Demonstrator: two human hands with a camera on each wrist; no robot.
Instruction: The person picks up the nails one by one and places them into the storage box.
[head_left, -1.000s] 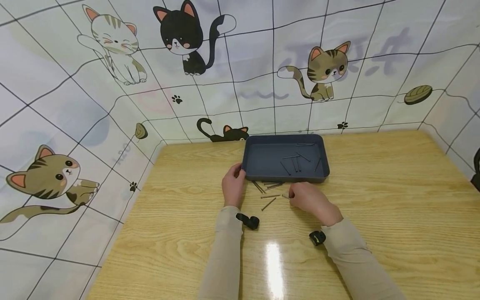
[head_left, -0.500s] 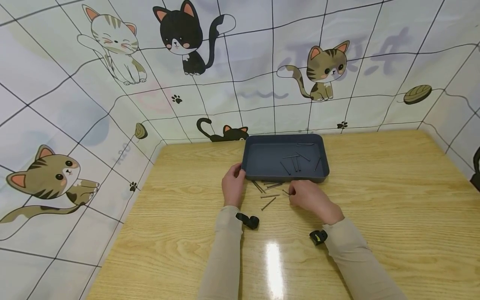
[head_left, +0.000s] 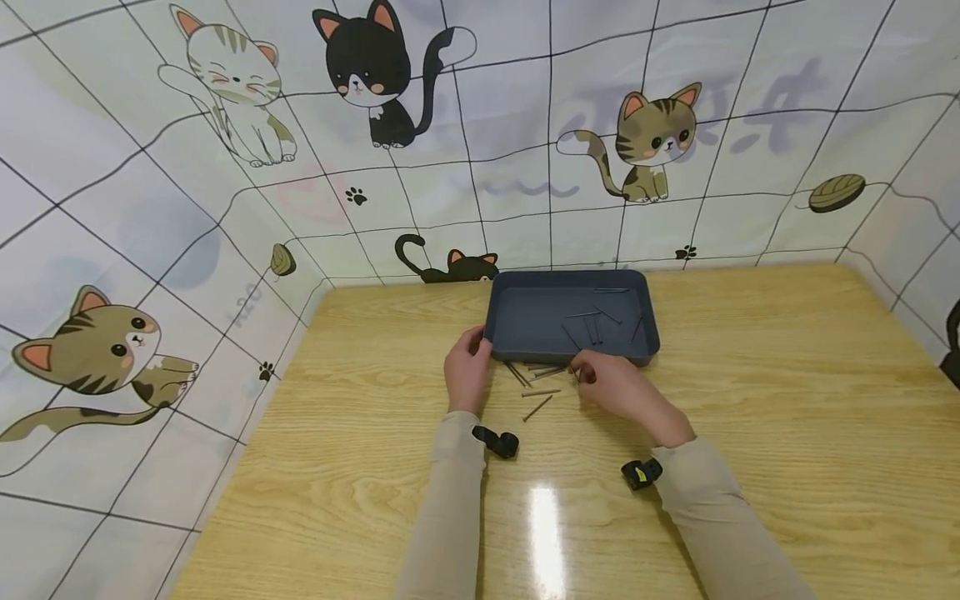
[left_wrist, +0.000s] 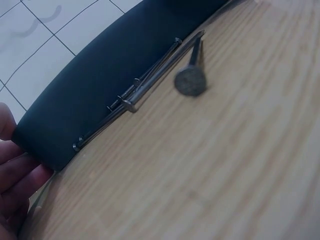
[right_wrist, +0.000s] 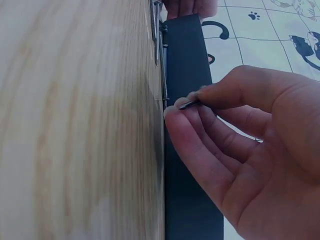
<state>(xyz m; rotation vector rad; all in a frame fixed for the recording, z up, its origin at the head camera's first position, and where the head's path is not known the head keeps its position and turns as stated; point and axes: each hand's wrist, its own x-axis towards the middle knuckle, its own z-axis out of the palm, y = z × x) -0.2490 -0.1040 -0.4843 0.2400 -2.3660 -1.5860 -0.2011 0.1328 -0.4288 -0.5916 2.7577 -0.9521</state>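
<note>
A dark blue-grey tray stands on the wooden table with several nails lying inside it. At its front left corner my left hand holds the tray, thumb near the rim. My right hand is just in front of the tray's front wall, pinching a nail between thumb and fingertips; most of that nail is hidden by the fingers. Between both hands several loose nails lie on the table, some close along the tray's front wall.
The wooden table reaches back to a wall covering printed with cartoon cats and grid lines. Black wrist cameras sit on both sleeves. A dark object is cut off at the right edge.
My right hand has lifted the pinched nail and moved slightly forward toward the tray's front wall. My left hand stays at the tray's corner.
</note>
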